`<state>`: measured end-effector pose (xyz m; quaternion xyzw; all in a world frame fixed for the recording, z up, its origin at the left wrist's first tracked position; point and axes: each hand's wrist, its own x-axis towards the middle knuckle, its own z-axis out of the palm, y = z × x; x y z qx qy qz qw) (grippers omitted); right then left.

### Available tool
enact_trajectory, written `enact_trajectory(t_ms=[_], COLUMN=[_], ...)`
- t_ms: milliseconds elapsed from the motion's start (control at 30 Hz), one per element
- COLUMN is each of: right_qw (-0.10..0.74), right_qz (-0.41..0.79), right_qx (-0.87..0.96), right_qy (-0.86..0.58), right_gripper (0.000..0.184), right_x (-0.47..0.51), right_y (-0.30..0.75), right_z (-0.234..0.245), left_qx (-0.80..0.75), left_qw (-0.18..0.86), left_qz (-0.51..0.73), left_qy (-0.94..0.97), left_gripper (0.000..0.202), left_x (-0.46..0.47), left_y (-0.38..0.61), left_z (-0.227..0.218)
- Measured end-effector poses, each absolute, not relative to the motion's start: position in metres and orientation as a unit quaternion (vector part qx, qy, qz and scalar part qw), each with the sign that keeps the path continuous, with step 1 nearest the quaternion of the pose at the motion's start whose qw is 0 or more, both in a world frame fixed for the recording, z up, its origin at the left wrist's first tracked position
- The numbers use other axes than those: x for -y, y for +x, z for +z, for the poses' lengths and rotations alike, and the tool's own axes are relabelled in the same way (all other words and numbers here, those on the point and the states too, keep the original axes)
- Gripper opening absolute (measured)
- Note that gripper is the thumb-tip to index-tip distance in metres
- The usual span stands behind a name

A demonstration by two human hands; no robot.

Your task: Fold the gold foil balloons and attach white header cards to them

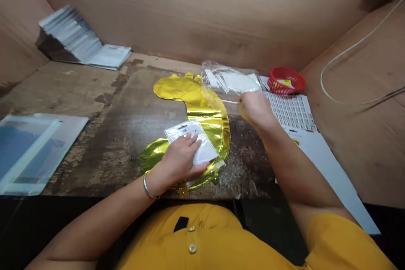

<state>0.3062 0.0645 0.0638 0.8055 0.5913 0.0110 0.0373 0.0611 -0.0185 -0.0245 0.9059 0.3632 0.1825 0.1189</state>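
Note:
A shiny gold foil balloon point(207, 120) with a curved outline lies flat on the table. On top of it sits a white card packet point(205, 147) in clear plastic with a hang slot. My left hand point(182, 156) rests flat on this packet, fingers spread, covering its lower left part. To the right of the foil, my right hand point(256, 109) is closed, slightly blurred, around one end of a thin white stick point(228, 101). The stick points left over the foil's edge. Behind it is a clear plastic bag point(234, 80) with white strips and sheets inside.
A red basket point(286, 81) stands at the back right, beside sheets of small printed labels point(291, 109) and a long white sheet point(329, 173). Stacked white packets point(72, 36) lean at the back left. Clear plastic sleeves point(41, 152) lie front left. A white cable point(348, 48) hangs right.

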Motion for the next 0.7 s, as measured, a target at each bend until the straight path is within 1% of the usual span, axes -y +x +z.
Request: enact_trajectory(t_ms=[33,67,100,167,200,267,367,533,700], right_qw=[0.018,-0.047,-0.119,-0.248,-0.289,-0.336,-0.351,-0.305,-0.278], right_qz=[0.030,0.061,0.059,-0.025,-0.069,-0.107,-0.089,-0.051,0.013], right_qx=[-0.598,-0.625,-0.655,-0.676,-0.671,-0.649,-0.650,-0.711,-0.721], right_qy=[0.801,0.777,0.744,0.693,0.679,0.674,0.668,0.632,0.635], right_gripper=[0.020,0.022,0.020,0.014,0.011,0.008,0.006,0.011,0.018], right_x=[-0.034,-0.002,0.030,0.086,0.109,0.142,0.160,0.149,0.122], right_y=[0.308,0.308,0.307,0.300,0.296,0.287,0.278,0.274,0.270], right_z=[0.065,0.065,0.062,0.052,0.046,0.037,0.039,0.047,0.011], left_qx=[-0.363,-0.364,-0.365,-0.366,-0.366,-0.368,-0.382,-0.395,-0.387], left_qw=[0.121,0.121,0.119,0.115,0.115,0.119,0.123,0.128,0.122], left_qz=[0.183,0.183,0.181,0.170,0.165,0.157,0.156,0.152,0.141], left_qy=[0.905,0.905,0.905,0.908,0.909,0.909,0.902,0.897,0.903], left_gripper=[0.057,0.055,0.055,0.054,0.053,0.054,0.052,0.053,0.053], left_x=[0.018,0.017,0.016,0.015,0.015,0.014,0.014,0.012,0.013], left_y=[0.061,0.061,0.062,0.063,0.063,0.064,0.065,0.066,0.066], left_z=[-0.024,-0.023,-0.022,-0.020,-0.019,-0.016,-0.012,-0.008,-0.010])
